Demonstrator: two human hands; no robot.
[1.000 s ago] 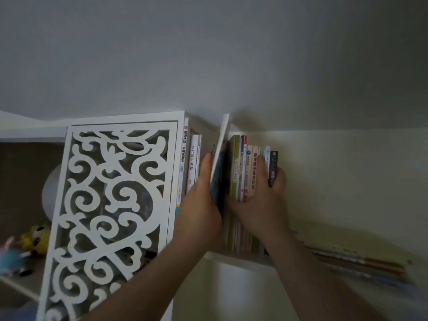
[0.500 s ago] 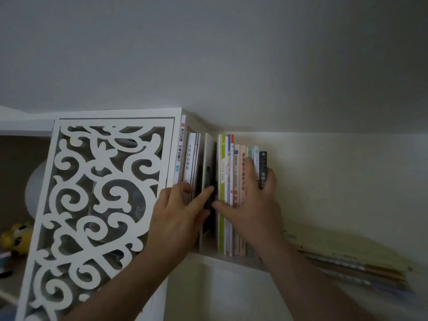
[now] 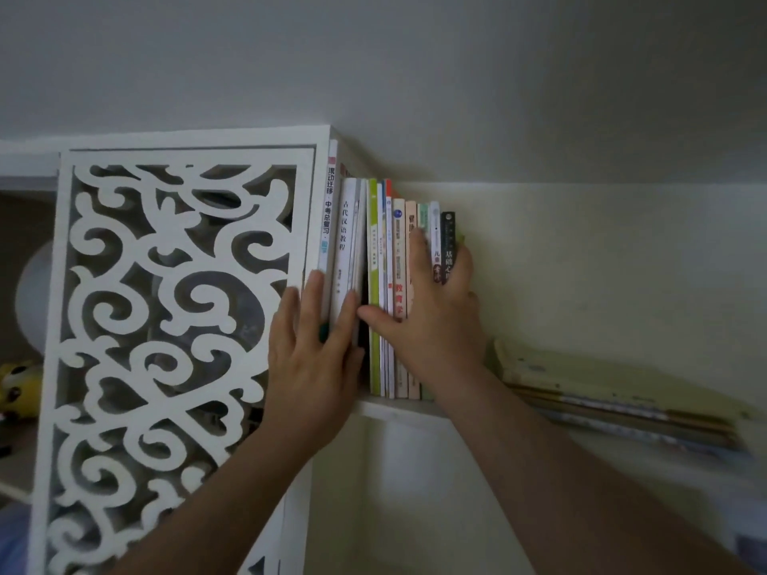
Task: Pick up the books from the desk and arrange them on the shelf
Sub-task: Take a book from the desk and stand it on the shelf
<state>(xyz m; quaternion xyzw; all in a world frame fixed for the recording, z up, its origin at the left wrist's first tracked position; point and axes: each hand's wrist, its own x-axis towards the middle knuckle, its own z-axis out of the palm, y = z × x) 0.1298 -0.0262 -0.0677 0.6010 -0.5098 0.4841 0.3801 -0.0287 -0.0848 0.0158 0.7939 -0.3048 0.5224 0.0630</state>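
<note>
At nine o'clock we see the white carved panel (image 3: 178,325); at three o'clock of it, the upright books (image 3: 375,284) stand on the shelf (image 3: 398,408) — flat books (image 3: 614,392) lie at four o'clock. Our right hand (image 3: 431,313) spreads over the spines, fingers curled round the row's far end. Our left hand (image 3: 309,363) presses flat, fingers straight, on the leftmost spines — hands nearly touching
</note>
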